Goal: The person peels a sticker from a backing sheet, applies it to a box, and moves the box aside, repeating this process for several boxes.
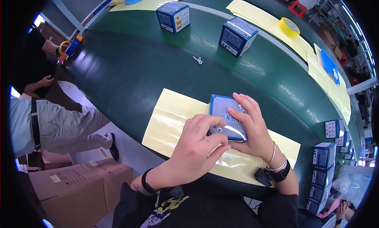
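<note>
A small blue box with a silvery-grey top sits on a yellow sheet in front of me, on the dark green work surface. My right hand grips the box from its right side, with fingers lying over the top. My left hand is at the box's near left corner, its thumb and forefinger brought together in a pinch. Whatever is between those fingertips is too small to make out. The lower part of the box is partly hidden behind my hands.
Two blue boxes stand farther back. A small white looped piece lies mid-surface. Yellow tape rests on yellow sheets at the far right. Stacked blue boxes line the right edge. Cartons and another person are at left.
</note>
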Tool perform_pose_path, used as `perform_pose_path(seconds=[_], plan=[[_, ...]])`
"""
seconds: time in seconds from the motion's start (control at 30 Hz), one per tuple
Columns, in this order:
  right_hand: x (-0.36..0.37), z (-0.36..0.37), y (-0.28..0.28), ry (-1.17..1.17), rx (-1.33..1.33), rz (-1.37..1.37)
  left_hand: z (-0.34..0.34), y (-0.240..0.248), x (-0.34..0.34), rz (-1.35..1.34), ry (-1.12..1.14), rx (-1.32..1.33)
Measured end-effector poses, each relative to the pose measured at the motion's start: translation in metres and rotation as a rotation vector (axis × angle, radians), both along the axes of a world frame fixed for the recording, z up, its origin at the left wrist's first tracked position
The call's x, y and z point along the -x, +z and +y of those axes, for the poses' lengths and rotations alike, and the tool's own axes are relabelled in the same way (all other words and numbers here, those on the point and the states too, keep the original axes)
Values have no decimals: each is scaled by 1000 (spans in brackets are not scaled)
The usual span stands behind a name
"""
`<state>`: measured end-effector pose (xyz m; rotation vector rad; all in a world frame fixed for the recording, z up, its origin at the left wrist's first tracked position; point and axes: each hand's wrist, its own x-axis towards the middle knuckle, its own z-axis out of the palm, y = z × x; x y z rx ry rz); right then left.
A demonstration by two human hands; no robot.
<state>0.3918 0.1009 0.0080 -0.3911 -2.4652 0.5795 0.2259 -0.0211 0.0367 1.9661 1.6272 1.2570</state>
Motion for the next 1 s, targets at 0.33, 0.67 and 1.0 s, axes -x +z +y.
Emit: perform_pose_path(seconds=[0.33,0.67,1.0], plan=[[-6,-3,-5,54,21,-3,-37,24,-6,-13,-296,17],[-17,-3,-8,48,14,-7,-9,-4,-16,99,-100,40],[-25,-3,-10,51,-57,-21,1,-23,-30,66,55,-128]])
